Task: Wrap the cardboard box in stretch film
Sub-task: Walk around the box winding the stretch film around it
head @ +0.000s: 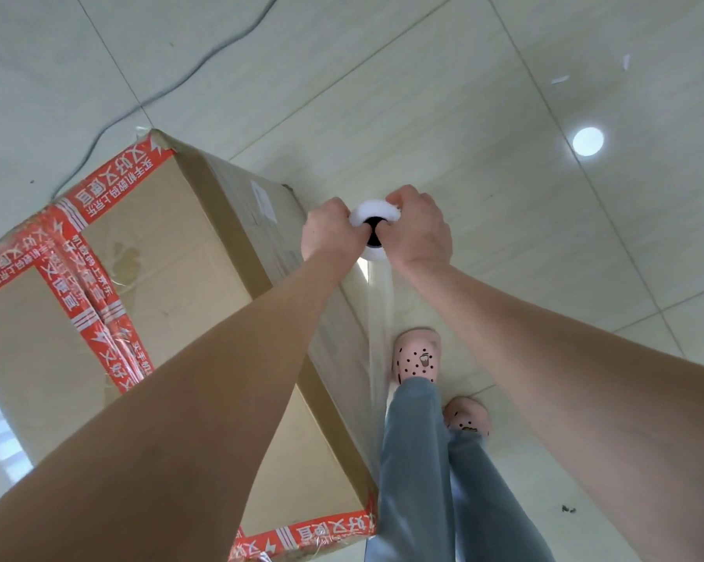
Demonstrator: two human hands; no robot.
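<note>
Beside the box (171, 245), on its right, I see both hands with fingers curled tight round the top of the roll (376, 215), which is held upright: left hand (330, 233) on one side, right hand (421, 231) on the other. Film (378, 318) stretches from the roll along the box's side. The box stands on the floor (504, 115), its red tape (111, 188) printed "又好又便宜". Its white label (264, 202) is unreadable.

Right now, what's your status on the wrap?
Left grip and right grip both on film roll. Stretch film runs along cardboard box side. Cable on floor past the box.
</note>
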